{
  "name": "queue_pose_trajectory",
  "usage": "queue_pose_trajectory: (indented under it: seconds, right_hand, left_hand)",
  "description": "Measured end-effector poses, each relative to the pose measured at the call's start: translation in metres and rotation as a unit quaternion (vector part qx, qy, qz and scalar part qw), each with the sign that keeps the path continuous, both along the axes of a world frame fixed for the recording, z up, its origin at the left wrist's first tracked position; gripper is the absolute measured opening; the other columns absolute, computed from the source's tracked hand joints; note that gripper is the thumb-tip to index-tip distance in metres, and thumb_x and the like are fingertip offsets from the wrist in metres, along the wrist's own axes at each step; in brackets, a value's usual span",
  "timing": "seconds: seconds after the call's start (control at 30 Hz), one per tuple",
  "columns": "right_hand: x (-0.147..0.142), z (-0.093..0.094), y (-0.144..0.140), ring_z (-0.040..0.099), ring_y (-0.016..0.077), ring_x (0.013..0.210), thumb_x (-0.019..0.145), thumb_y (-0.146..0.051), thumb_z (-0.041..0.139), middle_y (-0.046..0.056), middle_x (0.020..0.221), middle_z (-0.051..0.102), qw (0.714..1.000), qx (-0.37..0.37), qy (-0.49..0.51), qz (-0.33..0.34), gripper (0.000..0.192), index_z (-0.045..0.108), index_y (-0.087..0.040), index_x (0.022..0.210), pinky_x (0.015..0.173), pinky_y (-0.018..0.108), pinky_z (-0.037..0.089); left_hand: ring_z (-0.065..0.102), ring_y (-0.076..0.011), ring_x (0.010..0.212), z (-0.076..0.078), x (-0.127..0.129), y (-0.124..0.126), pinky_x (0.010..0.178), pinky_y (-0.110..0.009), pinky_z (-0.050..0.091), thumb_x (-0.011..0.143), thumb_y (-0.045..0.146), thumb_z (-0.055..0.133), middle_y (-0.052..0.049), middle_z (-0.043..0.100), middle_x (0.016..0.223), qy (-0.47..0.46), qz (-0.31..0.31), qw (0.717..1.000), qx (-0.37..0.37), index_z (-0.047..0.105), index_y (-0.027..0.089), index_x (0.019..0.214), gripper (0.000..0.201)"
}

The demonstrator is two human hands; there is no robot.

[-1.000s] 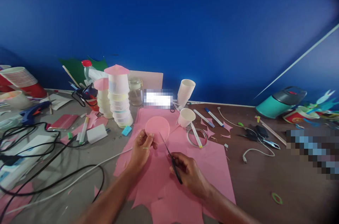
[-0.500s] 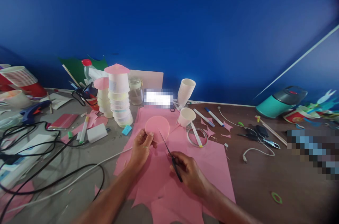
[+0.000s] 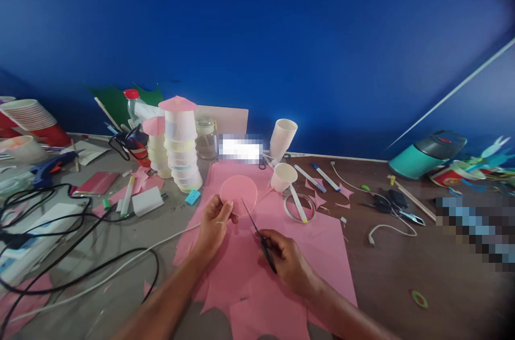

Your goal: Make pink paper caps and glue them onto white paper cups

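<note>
the left hand (image 3: pixel 212 227) pinches a pink paper circle (image 3: pixel 238 194) by its near-left edge, lifted so the rim stays free. the right hand (image 3: pixel 286 260) grips closed black scissors (image 3: pixel 257 234), tip at the circle's near edge. both hover over pink sheets (image 3: pixel 322 243); a paper cup (image 3: pixel 282 177) sits far right.

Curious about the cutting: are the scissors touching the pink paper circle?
Cannot tell. In the head view the scissors tip overlaps the pink circle's lower edge, but contact isn't plain.
</note>
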State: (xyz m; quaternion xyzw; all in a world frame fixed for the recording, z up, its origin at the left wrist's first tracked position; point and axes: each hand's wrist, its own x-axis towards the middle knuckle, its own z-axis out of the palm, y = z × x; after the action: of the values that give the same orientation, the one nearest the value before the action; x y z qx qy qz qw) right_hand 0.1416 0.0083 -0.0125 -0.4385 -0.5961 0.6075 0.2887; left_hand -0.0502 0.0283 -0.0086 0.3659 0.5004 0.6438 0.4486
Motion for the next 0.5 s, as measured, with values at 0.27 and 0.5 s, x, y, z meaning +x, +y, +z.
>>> queue_pose_trajectory:
  seconds: [0.27,0.5]
  right_hand:
    - [-0.0004,-0.0014,0.0006,0.057,0.0137,0.06,0.077,-0.036,0.066,0.0,0.069,0.061,1.0,0.009,0.001,-0.004,0.031,0.069,-0.018,0.102,0.057,0.023,0.049]
    - [0.0008,-0.0014,0.0004,0.054,0.0133,0.06,0.078,-0.034,0.067,0.0,0.067,0.059,1.0,0.022,-0.008,0.001,0.031,0.07,-0.016,0.103,0.054,0.022,0.047]
  left_hand:
    - [0.053,-0.0111,0.051,0.0049,0.0012,-0.0013,0.055,-0.025,0.042,0.076,0.046,0.075,0.004,0.056,0.058,-0.007,-0.003,1.0,-0.003,0.054,0.02,0.068,0.035]
    - [0.052,-0.0108,0.051,0.0045,0.0011,-0.0008,0.054,-0.024,0.041,0.076,0.048,0.076,0.004,0.057,0.057,-0.017,-0.01,1.0,-0.001,0.054,0.019,0.067,0.037]
